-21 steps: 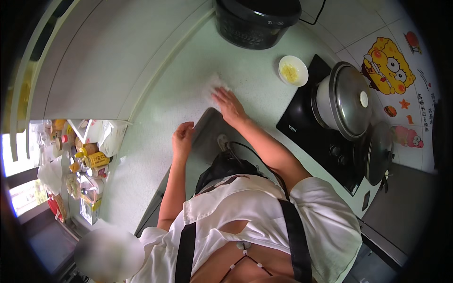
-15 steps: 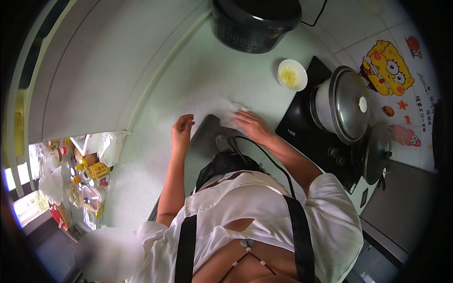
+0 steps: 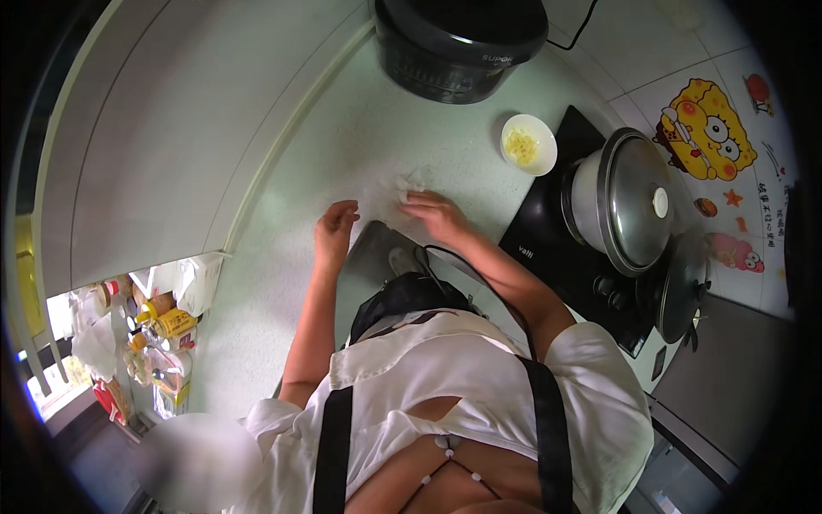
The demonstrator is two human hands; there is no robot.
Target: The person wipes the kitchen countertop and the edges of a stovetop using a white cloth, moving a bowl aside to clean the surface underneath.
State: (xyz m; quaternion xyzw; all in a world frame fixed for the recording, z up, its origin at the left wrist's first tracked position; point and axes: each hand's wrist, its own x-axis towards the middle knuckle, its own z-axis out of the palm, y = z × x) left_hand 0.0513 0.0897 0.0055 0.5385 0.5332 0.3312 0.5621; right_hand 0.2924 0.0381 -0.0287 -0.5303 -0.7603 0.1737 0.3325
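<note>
A thin white tissue or cloth (image 3: 409, 182), blurred and crumpled, lies on the pale countertop (image 3: 300, 163). My right hand (image 3: 435, 214) presses on it, fingers pointing left. To the left hangs my left hand (image 3: 336, 230), its fingers loosely curled in, with nothing visible in them. The two hands are apart, close to the counter's near edge. Up and to the right of them stands a small white bowl (image 3: 541, 161) with yellowish chopped bits inside.
A black rice-cooker-like appliance (image 3: 454, 64) sits at the back. On the right, a black cooktop (image 3: 535, 244) bears a lidded steel pot (image 3: 634, 193); beside it is a lidded dark pan (image 3: 682, 287). Several bottles (image 3: 171, 324) crowd the left. A dark cord (image 3: 462, 255) hangs by my waist.
My right hand has moved left with the white tissue or cloth, nearer my left hand. My left hand stays almost in place. The view has shifted slightly.
</note>
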